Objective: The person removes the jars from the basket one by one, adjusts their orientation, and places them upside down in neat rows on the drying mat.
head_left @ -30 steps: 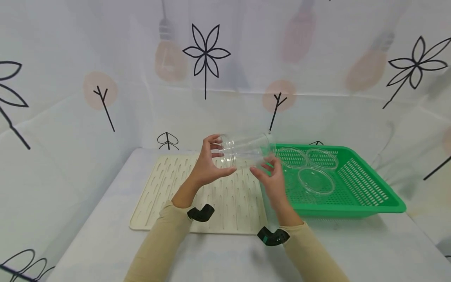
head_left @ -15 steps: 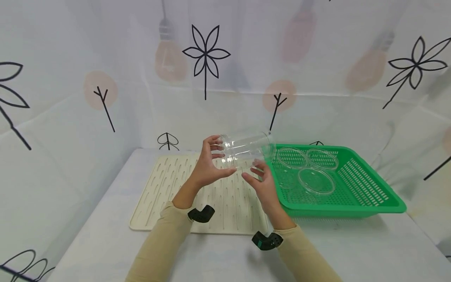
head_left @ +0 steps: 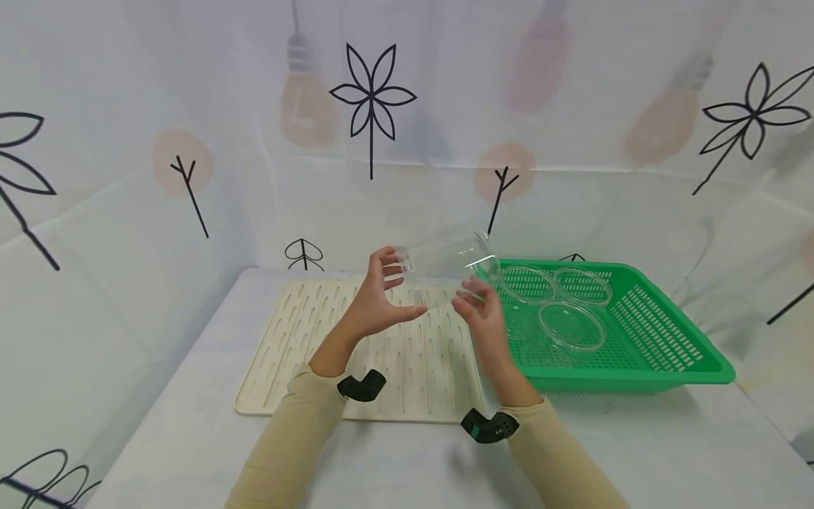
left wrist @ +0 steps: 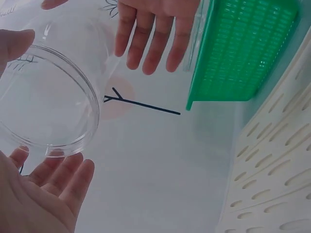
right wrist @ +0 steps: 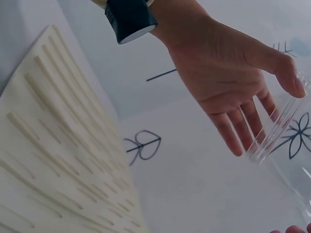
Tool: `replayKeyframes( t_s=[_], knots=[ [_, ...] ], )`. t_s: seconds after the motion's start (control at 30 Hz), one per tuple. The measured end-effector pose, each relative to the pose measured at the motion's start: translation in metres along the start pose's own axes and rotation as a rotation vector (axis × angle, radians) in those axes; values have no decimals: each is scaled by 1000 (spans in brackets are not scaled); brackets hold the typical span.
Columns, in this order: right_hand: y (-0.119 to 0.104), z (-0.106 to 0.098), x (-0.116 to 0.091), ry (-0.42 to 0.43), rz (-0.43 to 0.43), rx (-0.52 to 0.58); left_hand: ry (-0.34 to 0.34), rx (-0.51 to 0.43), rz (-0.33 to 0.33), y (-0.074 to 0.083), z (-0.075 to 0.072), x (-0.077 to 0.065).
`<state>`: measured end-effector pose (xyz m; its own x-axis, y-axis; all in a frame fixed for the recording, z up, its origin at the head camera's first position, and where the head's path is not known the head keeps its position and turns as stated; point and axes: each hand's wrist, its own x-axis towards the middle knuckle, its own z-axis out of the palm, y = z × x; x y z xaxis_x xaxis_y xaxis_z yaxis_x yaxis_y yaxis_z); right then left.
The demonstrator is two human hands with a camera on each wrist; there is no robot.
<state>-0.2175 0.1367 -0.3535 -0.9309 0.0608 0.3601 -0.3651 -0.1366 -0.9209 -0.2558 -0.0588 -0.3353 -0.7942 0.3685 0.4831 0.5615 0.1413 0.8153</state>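
Note:
A clear cylindrical jar is held up on its side above the mat, its right end tilted slightly up. My left hand grips the left end, thumb below and fingers spread around the far side in the head view. In the left wrist view the jar's thick ringed rim sits between that thumb and the fingers. My right hand is at the lower right of the jar, fingertips right at its wall. Its fingers are straight in the left wrist view.
A green plastic basket stands on the right of the table, holding three clear round containers with open rims. A cream ridged mat lies left of it, beneath the hands. A patterned white cloth hangs behind.
My right hand moved left off the jar's right end, then back right and up to its lower side. The jar's right end has risen a little. My left hand keeps its grip.

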Motion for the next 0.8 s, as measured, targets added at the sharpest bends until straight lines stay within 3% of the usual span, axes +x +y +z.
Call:
replayKeyframes(
  t_s=[0.2, 0.47, 0.8],
  knots=[
    [-8, 0, 3, -14, -64, 104, -16, 17, -15, -3, -1, -1],
    [-19, -1, 9, -29, -79, 76, -19, 44, -6, -7, 1, -1],
    [-27, -1, 13, -48, -125, 44, -59, 75, -68, -7, 0, -3]
  ],
)
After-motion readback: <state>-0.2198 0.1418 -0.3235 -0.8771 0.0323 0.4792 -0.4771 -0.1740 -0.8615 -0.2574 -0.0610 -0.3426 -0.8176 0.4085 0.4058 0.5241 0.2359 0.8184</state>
